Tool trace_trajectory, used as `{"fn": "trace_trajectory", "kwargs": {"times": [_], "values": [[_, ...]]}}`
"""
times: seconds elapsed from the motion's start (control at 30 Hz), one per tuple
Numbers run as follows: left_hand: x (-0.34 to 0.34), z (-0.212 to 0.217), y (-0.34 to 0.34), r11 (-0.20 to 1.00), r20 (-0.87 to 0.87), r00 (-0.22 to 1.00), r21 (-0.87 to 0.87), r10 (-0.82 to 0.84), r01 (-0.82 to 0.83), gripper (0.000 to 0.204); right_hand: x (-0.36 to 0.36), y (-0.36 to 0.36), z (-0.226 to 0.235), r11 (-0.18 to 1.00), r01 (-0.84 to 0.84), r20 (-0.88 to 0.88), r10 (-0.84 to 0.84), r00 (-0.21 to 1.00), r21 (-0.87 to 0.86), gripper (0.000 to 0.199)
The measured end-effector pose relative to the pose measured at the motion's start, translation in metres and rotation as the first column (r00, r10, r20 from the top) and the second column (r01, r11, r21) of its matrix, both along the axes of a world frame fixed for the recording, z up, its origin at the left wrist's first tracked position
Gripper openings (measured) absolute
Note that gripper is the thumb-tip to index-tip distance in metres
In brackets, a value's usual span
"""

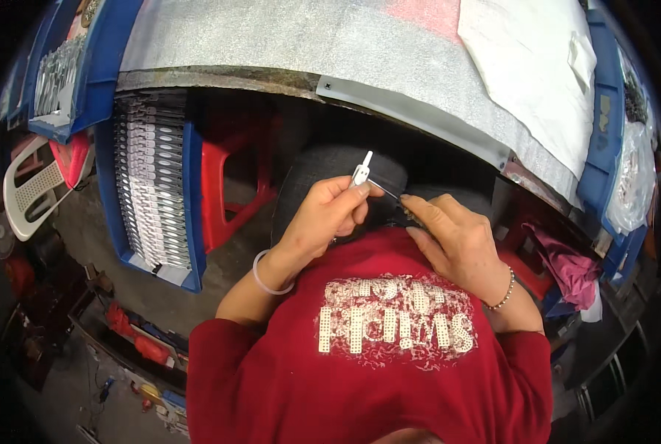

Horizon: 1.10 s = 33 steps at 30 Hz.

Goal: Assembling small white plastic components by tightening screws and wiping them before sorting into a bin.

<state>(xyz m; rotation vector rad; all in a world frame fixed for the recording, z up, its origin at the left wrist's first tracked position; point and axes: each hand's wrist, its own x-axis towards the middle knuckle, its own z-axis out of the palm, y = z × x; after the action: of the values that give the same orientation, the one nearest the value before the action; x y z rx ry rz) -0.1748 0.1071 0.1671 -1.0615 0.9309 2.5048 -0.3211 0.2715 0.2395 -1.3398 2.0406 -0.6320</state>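
Note:
My left hand [329,212] pinches a small white plastic piece [362,170] with a narrow pointed tip, between thumb and forefinger. The tip points up and away from me. From that piece a thin metal strip [384,189] runs to the right, toward the fingertips of my right hand [453,231]. My right fingers are curled together around its far end. What else they grip there is mostly hidden. Both hands are above my lap, in front of my red shirt and short of the table edge.
A table [286,44] covered in pale foam sheet lies ahead, with a metal strip along its edge [412,122]. White cloth [527,59] lies on it. At left, a blue tray [194,200] holds rows of grey-and-white pieces beside a red stool [216,189]. Another blue bin [608,126] stands right.

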Motion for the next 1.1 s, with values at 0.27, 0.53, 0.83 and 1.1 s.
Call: {"fn": "trace_trajectory", "kwargs": {"times": [0.27,0.53,0.83,1.1], "values": [[0.001,0.002,0.006,0.989,0.014,1.0,-0.144,-0.013,0.015,0.024,-0.002,-0.01,-0.009,0.997,-0.016,-0.078,0.011,0.997,-0.071,0.039],[0.006,-0.015,0.015,0.862,-0.036,0.992,-0.499,-0.121,0.087,0.021,-0.006,-0.014,-0.01,0.999,-0.03,-0.037,0.031,0.999,0.027,0.036],[0.0,-0.028,0.017,0.458,0.026,0.941,-0.869,-0.338,0.188,0.014,0.004,-0.024,-0.027,0.981,-0.19,-0.351,0.163,0.922,-0.042,0.034],[-0.001,-0.036,0.016,0.467,-0.065,0.949,-0.88,-0.308,0.091,0.013,0.001,-0.035,-0.011,0.97,-0.232,-0.29,0.242,0.926,0.069,0.041]]}}
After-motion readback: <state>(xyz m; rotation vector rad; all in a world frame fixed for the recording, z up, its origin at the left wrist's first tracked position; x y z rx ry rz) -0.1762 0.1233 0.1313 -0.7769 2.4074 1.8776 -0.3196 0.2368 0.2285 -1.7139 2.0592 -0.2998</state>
